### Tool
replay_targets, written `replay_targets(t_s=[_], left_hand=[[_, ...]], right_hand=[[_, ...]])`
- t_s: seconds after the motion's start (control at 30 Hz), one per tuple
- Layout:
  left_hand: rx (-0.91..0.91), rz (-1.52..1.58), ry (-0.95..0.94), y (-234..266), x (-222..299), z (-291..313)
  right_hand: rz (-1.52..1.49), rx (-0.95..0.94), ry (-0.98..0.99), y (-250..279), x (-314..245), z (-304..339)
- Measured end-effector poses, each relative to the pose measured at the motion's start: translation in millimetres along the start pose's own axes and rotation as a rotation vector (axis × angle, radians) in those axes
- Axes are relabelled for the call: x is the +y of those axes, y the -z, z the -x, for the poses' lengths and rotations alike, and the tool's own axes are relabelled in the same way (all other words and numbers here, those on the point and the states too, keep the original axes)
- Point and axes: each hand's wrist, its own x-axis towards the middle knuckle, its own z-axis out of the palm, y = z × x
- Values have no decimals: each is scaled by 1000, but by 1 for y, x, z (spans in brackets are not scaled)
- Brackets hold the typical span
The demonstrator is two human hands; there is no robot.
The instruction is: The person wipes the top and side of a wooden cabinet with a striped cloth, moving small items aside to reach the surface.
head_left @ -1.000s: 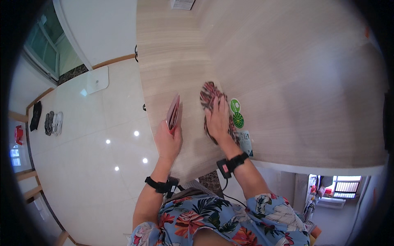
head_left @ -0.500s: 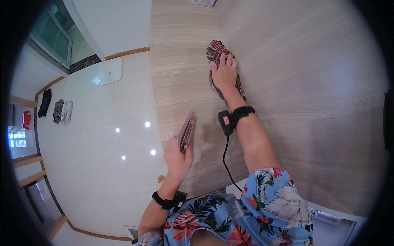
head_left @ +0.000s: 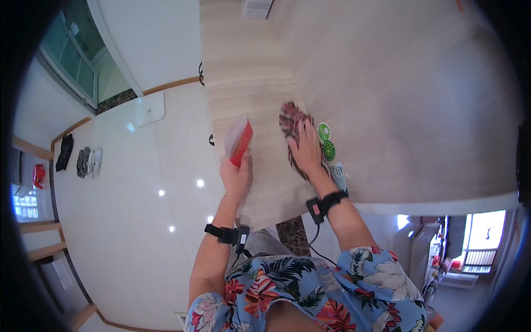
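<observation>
My left hand [head_left: 237, 176] is closed round one end of a flat pale-pink and red object [head_left: 239, 143], held up over the left edge of a wood-grain board [head_left: 260, 205]. Motion blurs it, and its kind does not show. Over a red, white and dark striped cloth [head_left: 293, 122] lies my right hand [head_left: 307, 149], fingers bent across it, pressing it on the board. Close beside that hand are two round green pieces [head_left: 326, 141] and a small pale printed card [head_left: 338, 176].
A wood-grain panel [head_left: 409, 110] borders the board on the right. A white box [head_left: 257, 8] stands at the far end. Black loops [head_left: 211, 140] stick out at the board's left edge. On the tiled floor [head_left: 133, 205] are shoes [head_left: 89, 161] and a white flat scale-like plate [head_left: 150, 108].
My right hand and the cloth have come nearer to me, baring the green pieces and the card. My left hand has risen and turned the flat object, whose red side now shows.
</observation>
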Motion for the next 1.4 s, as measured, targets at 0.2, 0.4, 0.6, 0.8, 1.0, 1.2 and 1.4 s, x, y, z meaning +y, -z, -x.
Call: replay_targets(t_s=[0.2, 0.4, 0.6, 0.8, 1.0, 1.2, 1.4], left_hand=[[47, 114, -24, 15, -25, 25], [7, 254, 218, 50, -41, 75], [63, 205, 130, 77, -37, 78], [-32, 201, 79, 69, -33, 81], [-132, 135, 140, 68, -26, 88], [-47, 139, 179, 78, -35, 88], [-30, 145, 106, 78, -38, 83]], right_hand=[[-67, -26, -116, 8, 5, 109], [17, 18, -221, -35, -26, 143], [-176, -43, 76, -55, -136, 131], [-282, -95, 187, -43, -90, 136], [-166, 20, -136, -25, 46, 150], [-124, 159, -135, -61, -29, 154], [-181, 9, 152, -62, -119, 145]])
